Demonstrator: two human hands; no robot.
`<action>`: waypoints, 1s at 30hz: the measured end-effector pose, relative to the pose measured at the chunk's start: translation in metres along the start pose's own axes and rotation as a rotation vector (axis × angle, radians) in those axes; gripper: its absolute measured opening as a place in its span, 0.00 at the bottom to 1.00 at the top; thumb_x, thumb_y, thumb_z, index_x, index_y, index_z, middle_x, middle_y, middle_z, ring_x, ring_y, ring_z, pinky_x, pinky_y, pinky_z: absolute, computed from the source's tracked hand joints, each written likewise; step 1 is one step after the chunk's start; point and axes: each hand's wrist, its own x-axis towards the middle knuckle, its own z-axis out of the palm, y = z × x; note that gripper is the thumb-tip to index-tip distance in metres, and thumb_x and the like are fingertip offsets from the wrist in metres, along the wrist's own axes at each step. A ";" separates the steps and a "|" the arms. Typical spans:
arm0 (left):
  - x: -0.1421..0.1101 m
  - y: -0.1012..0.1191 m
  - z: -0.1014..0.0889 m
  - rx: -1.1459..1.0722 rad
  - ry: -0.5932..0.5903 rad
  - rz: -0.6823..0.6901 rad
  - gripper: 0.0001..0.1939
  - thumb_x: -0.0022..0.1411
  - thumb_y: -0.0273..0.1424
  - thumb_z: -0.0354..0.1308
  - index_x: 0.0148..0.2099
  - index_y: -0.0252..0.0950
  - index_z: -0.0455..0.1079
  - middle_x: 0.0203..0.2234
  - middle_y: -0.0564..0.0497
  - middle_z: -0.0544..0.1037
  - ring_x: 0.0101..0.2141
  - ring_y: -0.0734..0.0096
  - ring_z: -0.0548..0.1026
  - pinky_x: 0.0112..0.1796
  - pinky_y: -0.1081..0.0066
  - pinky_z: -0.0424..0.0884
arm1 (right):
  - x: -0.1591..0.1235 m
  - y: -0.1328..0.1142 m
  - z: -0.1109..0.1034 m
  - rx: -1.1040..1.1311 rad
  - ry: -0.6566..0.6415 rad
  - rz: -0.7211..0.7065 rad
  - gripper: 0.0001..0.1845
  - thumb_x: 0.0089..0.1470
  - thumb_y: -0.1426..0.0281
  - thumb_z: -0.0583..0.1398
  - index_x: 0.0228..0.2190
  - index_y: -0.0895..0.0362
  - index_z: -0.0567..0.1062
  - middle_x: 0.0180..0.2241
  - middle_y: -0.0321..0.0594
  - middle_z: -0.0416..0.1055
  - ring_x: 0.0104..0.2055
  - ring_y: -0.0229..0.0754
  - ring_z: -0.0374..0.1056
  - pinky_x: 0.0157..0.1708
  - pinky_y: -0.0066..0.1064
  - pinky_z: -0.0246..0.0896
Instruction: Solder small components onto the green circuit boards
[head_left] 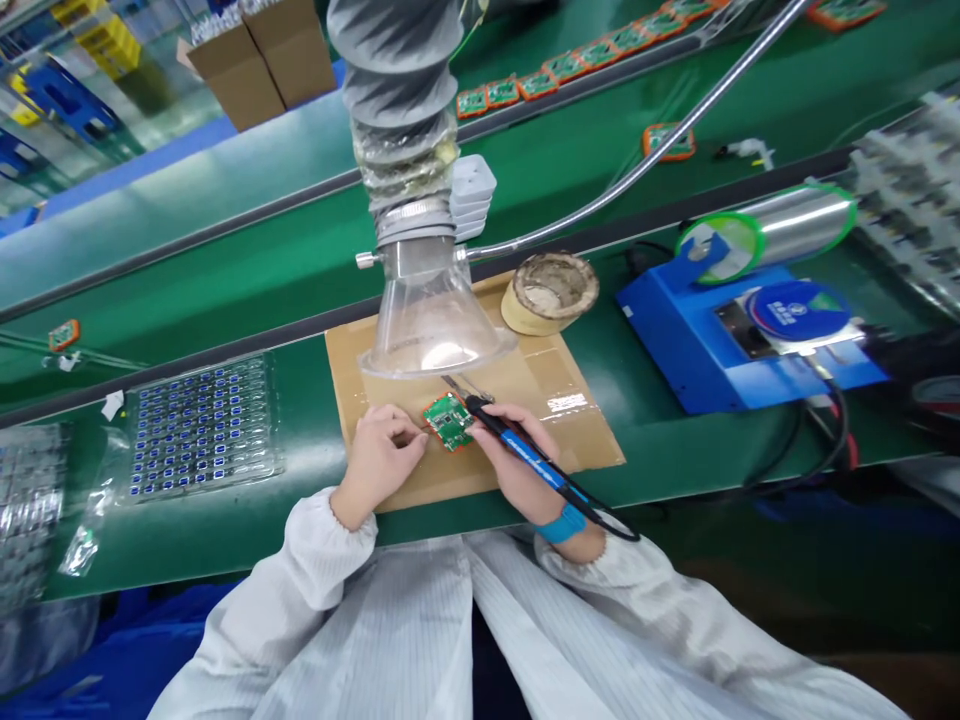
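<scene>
A small green circuit board (pixel 448 419) lies on a brown cardboard mat (pixel 585 440) on the green bench. My left hand (pixel 381 455) rests on the mat just left of the board, fingers curled in a pinch at its edge; what they hold is too small to make out. My right hand (pixel 517 455) is closed around a soldering iron (pixel 525 452) with a black and blue handle, held like a pen. Its metal tip points up-left over the board's far edge. A blue wrist strap (pixel 562 524) circles my right wrist.
A clear fume-extraction funnel (pixel 431 320) on a grey hose hangs just behind the board. A roll of tape (pixel 550 292) sits behind the mat on the right. A blue soldering station (pixel 742 335) stands right, a tray of blue parts (pixel 199 425) left. Boards line the far conveyor (pixel 570 65).
</scene>
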 end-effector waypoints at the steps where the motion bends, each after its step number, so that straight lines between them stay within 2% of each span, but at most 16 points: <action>1: 0.002 -0.001 0.001 0.032 -0.002 -0.008 0.10 0.59 0.26 0.64 0.25 0.38 0.76 0.29 0.50 0.77 0.38 0.63 0.72 0.43 0.61 0.65 | 0.000 0.003 -0.005 -0.038 0.006 -0.025 0.12 0.55 0.62 0.68 0.41 0.51 0.77 0.40 0.40 0.80 0.42 0.47 0.78 0.46 0.40 0.75; 4: 0.007 0.000 0.004 0.089 -0.016 -0.042 0.11 0.59 0.26 0.64 0.24 0.37 0.75 0.29 0.51 0.77 0.39 0.62 0.71 0.45 0.59 0.64 | -0.004 0.011 -0.020 -0.085 0.009 -0.082 0.10 0.58 0.63 0.65 0.41 0.51 0.78 0.41 0.42 0.80 0.44 0.49 0.78 0.46 0.42 0.75; 8: 0.009 0.003 0.004 0.103 -0.052 -0.081 0.10 0.58 0.26 0.64 0.24 0.38 0.75 0.30 0.51 0.78 0.41 0.61 0.71 0.47 0.58 0.62 | -0.012 0.019 -0.030 0.001 0.028 -0.124 0.07 0.60 0.62 0.61 0.36 0.52 0.75 0.33 0.41 0.75 0.34 0.45 0.75 0.35 0.39 0.73; 11: 0.009 0.006 0.003 0.129 -0.073 -0.098 0.10 0.58 0.27 0.64 0.24 0.38 0.75 0.32 0.52 0.78 0.43 0.61 0.71 0.49 0.56 0.61 | -0.015 0.022 -0.032 -0.021 -0.029 -0.211 0.05 0.59 0.64 0.62 0.35 0.52 0.74 0.30 0.39 0.73 0.31 0.44 0.73 0.32 0.37 0.70; 15: 0.008 0.007 0.004 0.146 -0.077 -0.099 0.10 0.58 0.28 0.64 0.24 0.38 0.76 0.32 0.52 0.77 0.42 0.62 0.70 0.49 0.57 0.61 | -0.013 0.023 -0.033 -0.104 -0.091 -0.279 0.04 0.57 0.69 0.63 0.37 0.51 0.74 0.32 0.38 0.74 0.33 0.44 0.73 0.33 0.37 0.70; 30: 0.009 0.008 0.005 0.163 -0.075 -0.096 0.10 0.58 0.27 0.64 0.24 0.38 0.76 0.32 0.52 0.77 0.42 0.62 0.70 0.47 0.58 0.60 | -0.008 0.013 -0.030 -0.198 -0.095 -0.360 0.04 0.55 0.71 0.63 0.34 0.52 0.72 0.30 0.37 0.74 0.31 0.42 0.73 0.32 0.35 0.71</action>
